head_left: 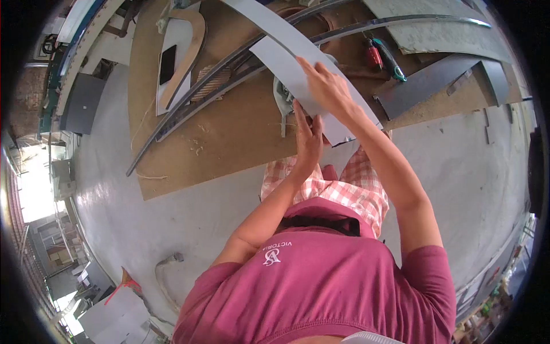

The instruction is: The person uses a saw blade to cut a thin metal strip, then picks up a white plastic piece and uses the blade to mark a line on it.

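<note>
Two pale grey sheet strips overlap at the near edge of the brown work board: a long curved strip [269, 31] and a shorter strip [278, 63] beneath or beside it. Pressed on top of them is my right hand [327, 89], its index finger stretched out along the surface. My left hand [308, 140] is at the shorter strip's near-left edge, fingers pointing up and seemingly gripping that edge; some fingers are hidden. A grey metal piece [282, 106] sits just left of my left fingertips, partly under the strip.
Dark curved metal bars [189, 106] run across the brown board [229, 149]. At the right lie red- and green-handled tools [385, 57] and a grey sheet piece [427, 86]. A phone [167, 64] rests by a curved wooden template [192, 57]. Grey floor [189, 229] surrounds the board.
</note>
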A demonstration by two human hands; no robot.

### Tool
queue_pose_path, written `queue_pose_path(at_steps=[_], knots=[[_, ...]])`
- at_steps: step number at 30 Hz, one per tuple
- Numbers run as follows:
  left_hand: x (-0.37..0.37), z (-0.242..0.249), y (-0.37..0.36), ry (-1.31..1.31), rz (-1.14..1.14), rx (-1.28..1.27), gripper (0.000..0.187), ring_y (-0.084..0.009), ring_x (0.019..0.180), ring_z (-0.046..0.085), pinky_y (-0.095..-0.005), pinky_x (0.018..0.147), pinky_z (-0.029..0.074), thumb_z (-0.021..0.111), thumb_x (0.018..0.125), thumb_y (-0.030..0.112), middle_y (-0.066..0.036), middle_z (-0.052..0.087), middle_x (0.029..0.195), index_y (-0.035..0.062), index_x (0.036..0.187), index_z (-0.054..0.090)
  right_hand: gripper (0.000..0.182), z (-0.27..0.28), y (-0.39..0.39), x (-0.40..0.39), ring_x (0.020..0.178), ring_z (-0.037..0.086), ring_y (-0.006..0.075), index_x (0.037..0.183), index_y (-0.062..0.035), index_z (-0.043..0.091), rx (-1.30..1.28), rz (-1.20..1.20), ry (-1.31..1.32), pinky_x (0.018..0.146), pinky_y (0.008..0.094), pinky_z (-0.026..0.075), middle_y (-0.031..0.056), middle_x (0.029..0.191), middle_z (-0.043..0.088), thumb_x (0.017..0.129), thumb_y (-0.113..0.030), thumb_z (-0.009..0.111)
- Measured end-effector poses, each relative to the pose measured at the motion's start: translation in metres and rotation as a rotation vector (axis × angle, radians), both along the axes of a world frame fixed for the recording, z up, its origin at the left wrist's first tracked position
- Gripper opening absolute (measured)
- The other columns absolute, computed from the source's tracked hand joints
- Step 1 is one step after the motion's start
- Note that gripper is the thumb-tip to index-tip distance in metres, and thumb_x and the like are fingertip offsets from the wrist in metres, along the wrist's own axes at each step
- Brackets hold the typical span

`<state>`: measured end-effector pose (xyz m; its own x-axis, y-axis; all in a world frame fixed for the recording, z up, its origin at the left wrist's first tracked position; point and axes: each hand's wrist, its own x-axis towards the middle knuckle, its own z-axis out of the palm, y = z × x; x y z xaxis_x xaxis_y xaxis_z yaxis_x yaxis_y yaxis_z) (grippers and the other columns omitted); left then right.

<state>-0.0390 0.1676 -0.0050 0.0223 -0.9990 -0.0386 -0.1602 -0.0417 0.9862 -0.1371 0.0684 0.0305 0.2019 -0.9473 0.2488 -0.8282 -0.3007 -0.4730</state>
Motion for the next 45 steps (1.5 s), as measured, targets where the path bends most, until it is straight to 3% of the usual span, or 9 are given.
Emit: queue_pose_path(at_steps=[13,15,19,21,25,27,33,37,45], knots=[[0.002,0.012,-0.004,0.149,-0.060,0.304,0.064,-0.0272,0.101,0.053,-0.0325,0.084,0.044,0.044,0.096,0.017,-0.023,0.038,0.131,0.0008,0.144,0.006,0.054,0.004,0.014,-0.002,0.067,0.061,0.0339,0.134,-0.0162,0.040,-0.069,0.021,-0.020,0.058,0.0423,0.050,0.0146,0.086,0.054,0.081,-0.003,0.045],[0.003,-0.030,-0.017,-0.461,0.089,-0.521,0.064,-0.0155,0.064,0.052,-0.0277,0.047,0.046,0.041,0.096,0.013,-0.020,0.049,0.110,0.0024,0.143,-0.001,0.054,0.001,-0.010,0.007,0.066,0.061,0.0338,0.133,-0.0166,0.041,-0.115,0.012,-0.033,0.057,0.0419,0.050,0.0145,0.085,0.053,0.081,-0.003,0.045],[0.001,-0.002,0.000,-0.167,0.005,-0.215,0.063,-0.0182,0.069,0.054,-0.0289,0.050,0.048,0.041,0.096,0.014,-0.022,0.047,0.115,0.0017,0.143,0.000,0.053,-0.001,0.024,-0.010,0.067,0.060,0.0345,0.132,-0.0171,0.042,-0.060,-0.011,-0.027,0.058,0.0414,0.050,0.0147,0.084,0.052,0.081,-0.003,0.046],[-0.002,0.018,0.001,0.144,-0.015,0.085,0.065,-0.0294,0.111,0.048,-0.0334,0.089,0.043,0.044,0.095,0.016,-0.024,0.033,0.135,-0.0004,0.143,0.003,0.053,0.004,0.054,-0.021,0.069,0.060,0.0350,0.132,-0.0169,0.041,0.023,-0.036,-0.029,0.061,0.0415,0.050,0.0147,0.085,0.052,0.081,-0.003,0.046],[-0.003,0.016,0.000,0.204,-0.021,0.217,0.064,-0.0286,0.109,0.049,-0.0349,0.090,0.042,0.043,0.096,0.015,-0.024,0.034,0.135,0.0008,0.144,0.004,0.054,0.006,0.032,-0.013,0.074,0.060,0.0360,0.133,-0.0167,0.039,0.066,-0.005,-0.021,0.066,0.0420,0.051,0.0149,0.086,0.052,0.081,-0.004,0.045],[0.001,-0.020,-0.003,-0.149,-0.006,-0.249,0.062,-0.0240,0.095,0.053,-0.0326,0.077,0.049,0.041,0.096,0.014,-0.021,0.037,0.131,0.0028,0.144,0.003,0.055,0.003,-0.001,0.001,0.074,0.060,0.0357,0.134,-0.0171,0.039,0.014,-0.011,-0.026,0.067,0.0420,0.051,0.0148,0.086,0.052,0.081,-0.004,0.045],[-0.003,0.010,0.002,0.169,-0.021,0.115,0.065,-0.0192,0.083,0.055,-0.0238,0.049,0.048,0.043,0.096,0.014,-0.020,0.044,0.123,0.0040,0.144,0.001,0.056,0.009,0.046,-0.021,0.074,0.061,0.0346,0.134,-0.0179,0.039,0.069,-0.037,-0.015,0.066,0.0411,0.052,0.0142,0.088,0.053,0.081,-0.004,0.045],[-0.001,-0.014,0.000,0.127,-0.030,0.022,0.066,-0.0216,0.077,0.053,-0.0311,0.064,0.049,0.044,0.096,0.015,-0.023,0.044,0.120,0.0019,0.144,0.000,0.056,0.009,0.057,-0.020,0.070,0.061,0.0326,0.134,-0.0169,0.040,0.127,-0.074,-0.031,0.060,0.0402,0.051,0.0141,0.086,0.052,0.080,-0.003,0.045],[-0.005,0.003,0.000,0.122,-0.038,0.058,0.062,-0.0120,0.074,0.051,-0.0238,0.046,0.046,0.039,0.097,0.015,-0.017,0.046,0.117,0.0035,0.144,-0.001,0.057,0.004,0.049,-0.027,0.065,0.060,0.0319,0.133,-0.0166,0.041,-0.041,0.002,-0.020,0.055,0.0384,0.050,0.0136,0.085,0.052,0.078,-0.002,0.047]])
